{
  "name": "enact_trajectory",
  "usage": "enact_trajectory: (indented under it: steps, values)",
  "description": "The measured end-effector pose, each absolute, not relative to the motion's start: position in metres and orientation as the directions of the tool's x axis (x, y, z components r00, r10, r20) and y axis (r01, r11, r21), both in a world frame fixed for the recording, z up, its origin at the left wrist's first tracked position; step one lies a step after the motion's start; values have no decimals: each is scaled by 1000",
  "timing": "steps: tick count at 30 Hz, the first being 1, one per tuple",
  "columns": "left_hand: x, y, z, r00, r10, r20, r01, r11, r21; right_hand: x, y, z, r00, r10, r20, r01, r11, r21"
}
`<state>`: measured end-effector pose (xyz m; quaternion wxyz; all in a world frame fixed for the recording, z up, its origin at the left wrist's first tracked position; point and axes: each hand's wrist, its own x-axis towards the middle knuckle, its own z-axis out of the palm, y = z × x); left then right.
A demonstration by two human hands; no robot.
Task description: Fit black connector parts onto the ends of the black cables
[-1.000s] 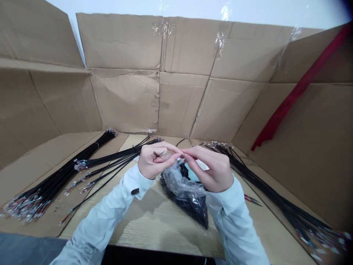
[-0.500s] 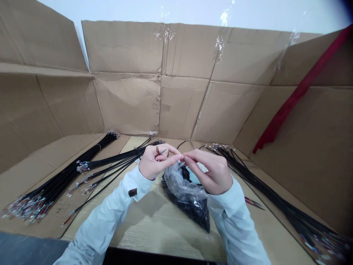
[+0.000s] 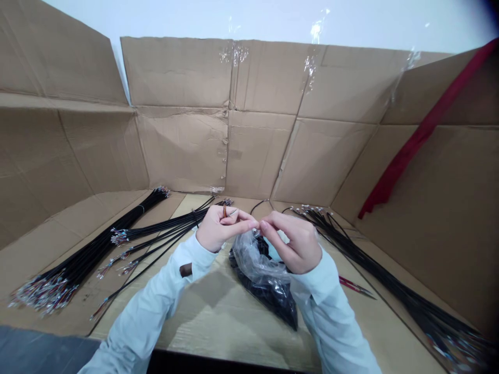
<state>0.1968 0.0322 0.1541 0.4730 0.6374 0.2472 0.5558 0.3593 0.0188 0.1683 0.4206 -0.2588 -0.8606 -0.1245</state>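
My left hand (image 3: 218, 227) is closed, its thumb and forefinger pinched together above the plastic bag. Thin coloured wires (image 3: 225, 211) of a cable show between its curled fingers, with a small grey tip beside them. My right hand (image 3: 294, 239) is closed too, thumb and forefinger pinched right at the left fingertips. Whatever lies between the touching fingertips is too small and covered to make out. Just below the hands sits a clear plastic bag (image 3: 259, 262) filled with small black pieces, its mouth open and partly hidden by the right hand.
Bundles of black cables (image 3: 101, 241) with coloured wire ends lie on the left. Another black cable bundle (image 3: 374, 270) runs along the right. Red-handled pliers or tweezers (image 3: 356, 286) lie beside my right sleeve. Cardboard walls (image 3: 183, 150) enclose the table; a red strip (image 3: 413, 140) hangs at right.
The hands stay pinched together in nearly the same place. My right hand and forearm have shifted slightly left, and the whole view has moved a little.
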Motion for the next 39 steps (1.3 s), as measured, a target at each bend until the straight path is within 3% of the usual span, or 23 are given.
enact_trajectory:
  steps: [5,10,26,33,39]
  values:
    - [199,35,151,242,845,478,-200,-438,876,356,26,165,-483,237,843,626,766,144]
    - [200,35,150,239,837,493,-194,-456,869,354,30,163,-473,170,865,656,723,217]
    - [201,36,150,210,846,490,-165,-464,871,350,35,161,-424,161,891,632,758,164]
    - [206,33,147,196,835,515,-177,-486,856,347,35,158,-348,242,906,642,766,42]
    - [211,31,146,170,838,518,-220,-480,849,348,37,157,-273,493,826,552,783,-285]
